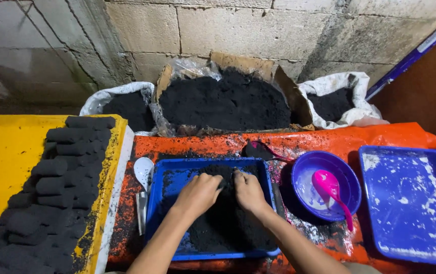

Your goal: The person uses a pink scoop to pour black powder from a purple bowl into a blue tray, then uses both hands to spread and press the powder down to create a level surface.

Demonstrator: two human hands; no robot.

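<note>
Below, a low work surface is covered with an orange plastic sheet [329, 139], smeared with black dust, and is set against a rough wall of grey concrete blocks [238, 25]. Along that wall an open cardboard box [284, 83] lined with clear plastic is heaped with black charcoal powder, and it is flanked by 2 white sacks [352, 114] of the same powder. To the left, a yellow sheet [5, 157] is loaded with rows of black cylindrical briquettes [60, 177]. A white spoon [143, 167] lies just beside the blue tray [258, 170] at the centre. To the right stand a purple bowl [345, 175] with white residue and a pink spoon [329, 187] in it, then a second blue tray [416, 203] dusted white.

The charcoal mix [223, 223] is spread in the central tray. Both hands are pressed into its far end, side by side and nearly touching. The left hand [197, 193] is curled, fingers bent down into the powder. The right hand [248, 192] is likewise curled, fingertips buried in the mix. Whether a lump is gripped under either palm cannot be told.
</note>
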